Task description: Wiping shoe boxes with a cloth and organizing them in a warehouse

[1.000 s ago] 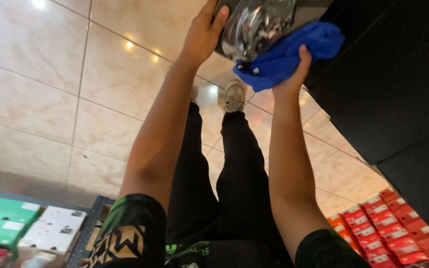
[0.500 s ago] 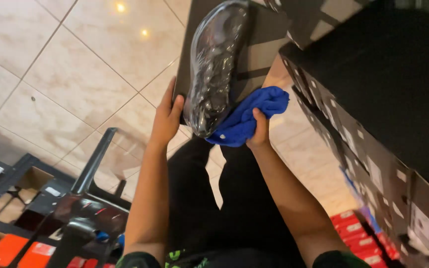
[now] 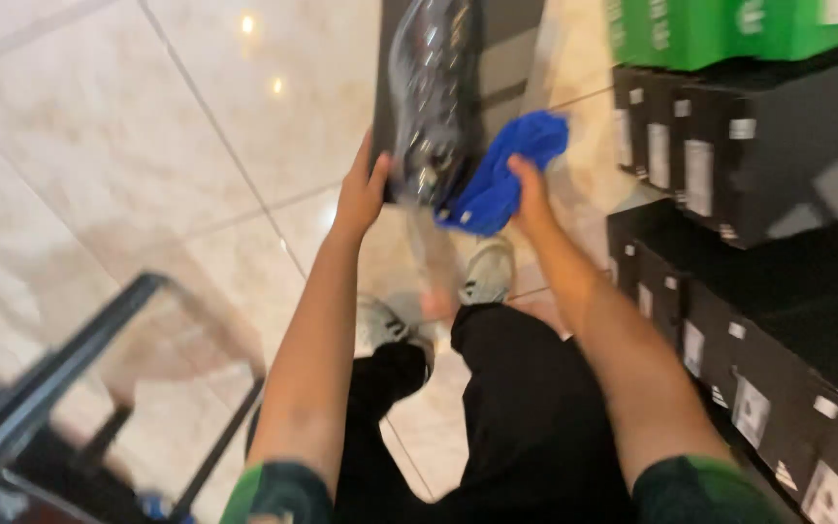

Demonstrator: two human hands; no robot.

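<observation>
Shoe (image 3: pixel 429 97), glossy black (plastic-wrapped, blurred), gripped at its end by left hand (image 3: pixel 361 189); right hand (image 3: pixel 531 189) clutches blue cloth (image 3: pixel 506 170).

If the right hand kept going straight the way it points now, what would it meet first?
The right hand points up-frame, gripping the blue cloth. Beyond the cloth, the next thing in line looks like the dark box under the shiny black shoe, though motion blur leaves depth unclear.

Green boxes (image 3: pixel 700 29) upper right; white-labelled black boxes (image 3: pixel 788 146) stacked below
</observation>
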